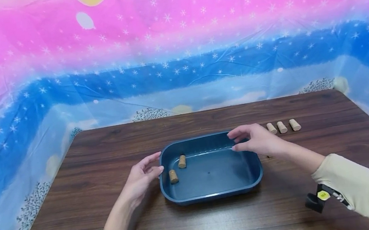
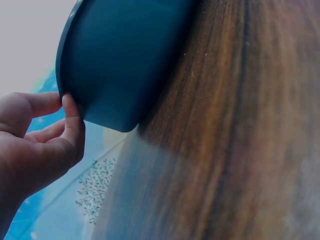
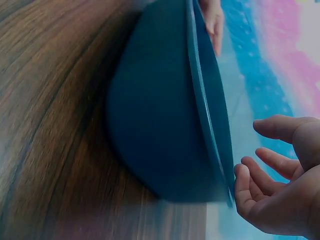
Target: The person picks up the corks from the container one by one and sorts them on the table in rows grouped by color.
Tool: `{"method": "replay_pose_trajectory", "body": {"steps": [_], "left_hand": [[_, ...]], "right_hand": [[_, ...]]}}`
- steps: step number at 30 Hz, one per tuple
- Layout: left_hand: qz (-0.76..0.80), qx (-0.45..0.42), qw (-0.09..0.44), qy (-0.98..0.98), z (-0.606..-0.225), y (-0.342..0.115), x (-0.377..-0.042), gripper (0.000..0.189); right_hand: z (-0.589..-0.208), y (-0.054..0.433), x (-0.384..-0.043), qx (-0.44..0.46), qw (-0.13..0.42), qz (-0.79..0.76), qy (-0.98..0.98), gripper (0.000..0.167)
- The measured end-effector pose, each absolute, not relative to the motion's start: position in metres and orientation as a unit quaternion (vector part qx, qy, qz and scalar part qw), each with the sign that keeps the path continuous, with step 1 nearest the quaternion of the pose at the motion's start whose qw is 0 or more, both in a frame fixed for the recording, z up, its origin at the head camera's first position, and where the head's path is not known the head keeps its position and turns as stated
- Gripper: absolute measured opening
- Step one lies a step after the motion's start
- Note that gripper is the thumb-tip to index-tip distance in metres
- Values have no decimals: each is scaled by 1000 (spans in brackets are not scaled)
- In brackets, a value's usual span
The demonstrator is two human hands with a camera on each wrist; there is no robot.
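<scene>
While the left hand (image 1: 140, 182) pinches the tray rim (image 1: 212, 196), the empty, loosely spread right hand (image 1: 257, 139) should avoid jolting the corks (image 1: 182, 161).

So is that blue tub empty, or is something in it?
Not empty: two corks are inside the blue tub, near the left hand; the rest of its visible floor is bare.

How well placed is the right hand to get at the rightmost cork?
Probably well, yes: the right hand appears to hold nothing, and the rightmost cork lies uncovered on the table, outside the tray.
</scene>
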State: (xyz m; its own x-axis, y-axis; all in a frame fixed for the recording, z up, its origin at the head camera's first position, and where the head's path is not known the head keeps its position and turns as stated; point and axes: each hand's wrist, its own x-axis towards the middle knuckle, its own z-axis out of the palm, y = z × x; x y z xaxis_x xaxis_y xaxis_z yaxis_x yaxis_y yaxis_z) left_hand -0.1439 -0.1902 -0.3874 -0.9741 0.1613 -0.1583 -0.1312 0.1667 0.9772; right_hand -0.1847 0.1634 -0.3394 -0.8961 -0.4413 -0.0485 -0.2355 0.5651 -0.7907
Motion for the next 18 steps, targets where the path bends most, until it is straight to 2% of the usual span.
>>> {"method": "replay_pose_trajectory", "body": {"steps": [12, 18], "left_hand": [[648, 6, 109, 754, -389, -190, -144, 47], [646, 8, 111, 755, -388, -191, -144, 48]], "right_hand": [[-338, 112, -187, -214, 200, -419, 859, 41], [-340, 84, -187, -239, 216, -415, 851, 39]]}}
